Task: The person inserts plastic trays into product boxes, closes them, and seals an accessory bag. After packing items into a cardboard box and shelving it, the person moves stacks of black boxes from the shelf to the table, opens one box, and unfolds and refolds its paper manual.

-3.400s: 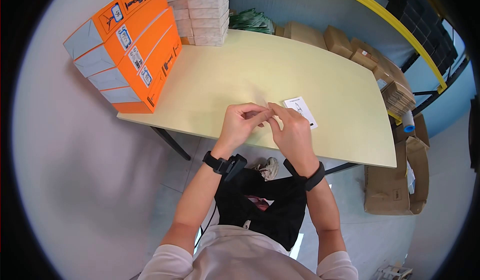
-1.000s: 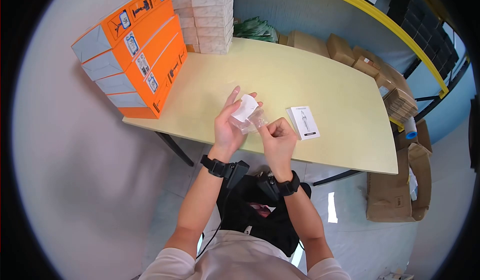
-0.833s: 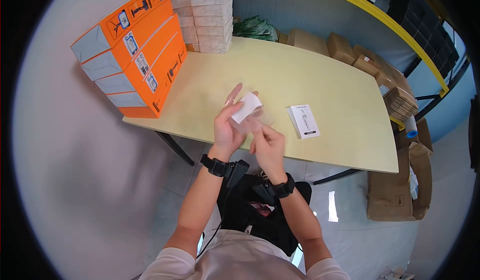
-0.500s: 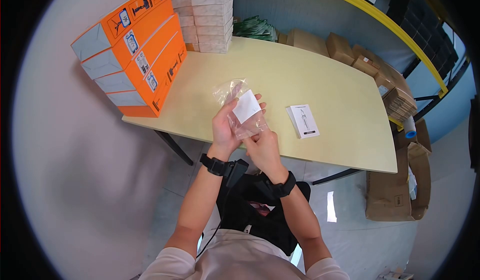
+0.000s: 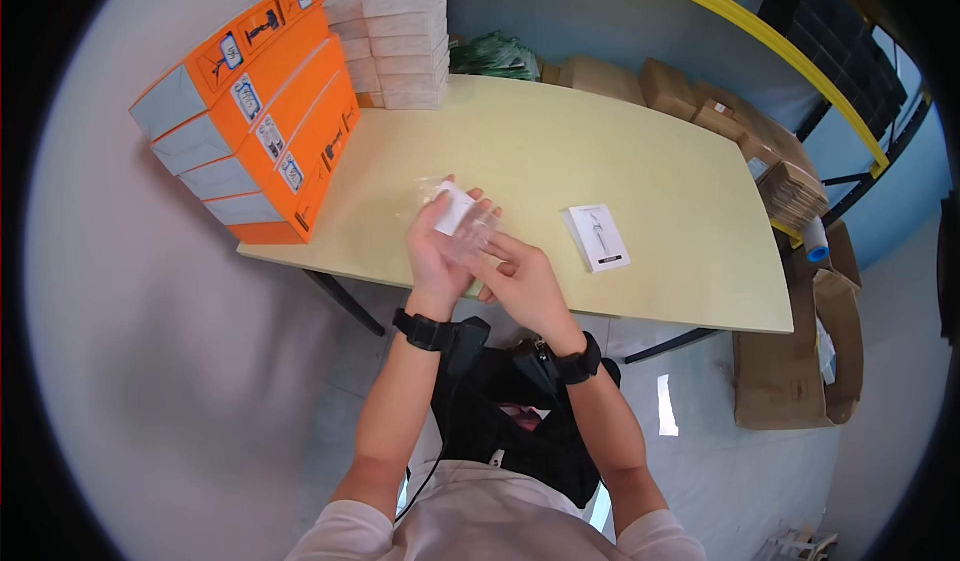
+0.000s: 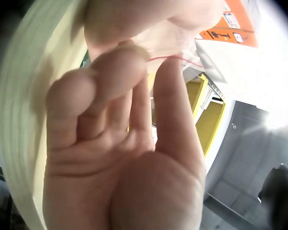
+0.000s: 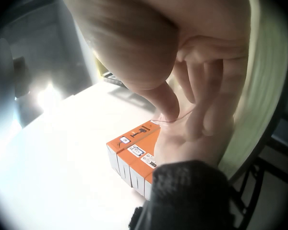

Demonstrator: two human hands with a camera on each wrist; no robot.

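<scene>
A clear plastic bag (image 5: 470, 238) with a white paper slip (image 5: 454, 208) in or on it lies across the fingers of the left hand (image 5: 437, 261), whose thumb presses it. The right hand (image 5: 530, 286) pinches the bag's near end between thumb and fingers. The left wrist view shows a red line along the bag (image 6: 165, 36), by the thumb of the left hand (image 6: 125, 158). In the right wrist view the right hand (image 7: 182, 62) has its thumb tip on that red-lined edge. A white printed booklet stack (image 5: 598, 238) lies to the right on the table.
Orange boxes (image 5: 262, 111) stand stacked at the table's left end, with white boxes (image 5: 405, 46) behind them. Green packets (image 5: 495, 56) and cardboard boxes (image 5: 667, 89) lie beyond the far edge of the table (image 5: 680, 291). An opened carton (image 5: 780, 381) stands on the floor at right.
The hands, formerly close together above the table, now hold the bag with the slip visible. Over the last half second the bag has tilted, and the right fingers have straightened somewhat along its near end.
</scene>
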